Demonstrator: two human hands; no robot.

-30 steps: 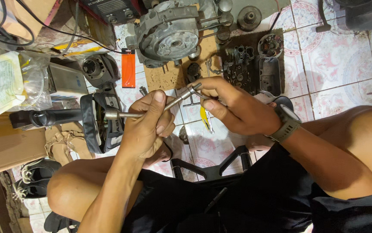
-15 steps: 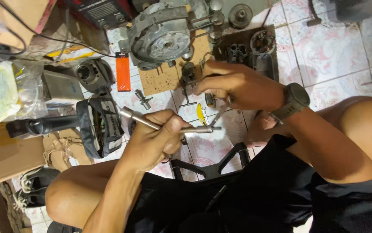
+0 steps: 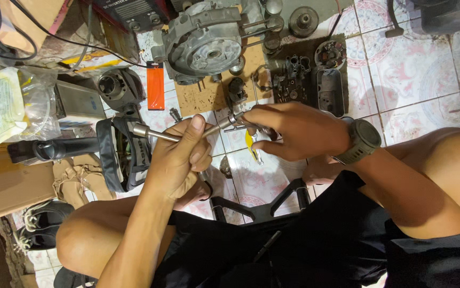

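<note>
— Looking down from your head, what sits closest to you?

— Your own lap: black shorts (image 3: 304, 250) and bare knees, with a black stool frame (image 3: 262, 205) on the tiled floor (image 3: 427, 80) just below the metal shaft (image 3: 158, 133) you hold.

— And your hands?

— Your left hand (image 3: 179, 160) is curled tight round the shaft, thumb laid along it, so only the left end of the steel rod sticks out past your fingers. Your right hand (image 3: 294, 130), with the grey wristwatch (image 3: 362, 141) on its wrist, is closed at the shaft's right end, fingertips pinched on a small metal fitting (image 3: 235, 118) there. How that fitting seats on the shaft you cannot tell from this view. A yellow-handled tool (image 3: 250, 143) shows just under the shaft, beneath your right hand; whether you grip it is unclear.

— What lies left of the shaft?

— A black engine cover (image 3: 118, 154) on the floor, touching a dark cylindrical part (image 3: 54, 149), and past those a clear plastic bag (image 3: 6, 106).

— Beyond the shaft?

— A cardboard sheet (image 3: 203, 96) with an orange packet (image 3: 155, 85) beside it. Farther still stands a grey aluminium crankcase (image 3: 203, 45), and to the right of it a dark mat (image 3: 315, 69) with small engine parts, including a round gear (image 3: 302, 18) at the far edge.
</note>
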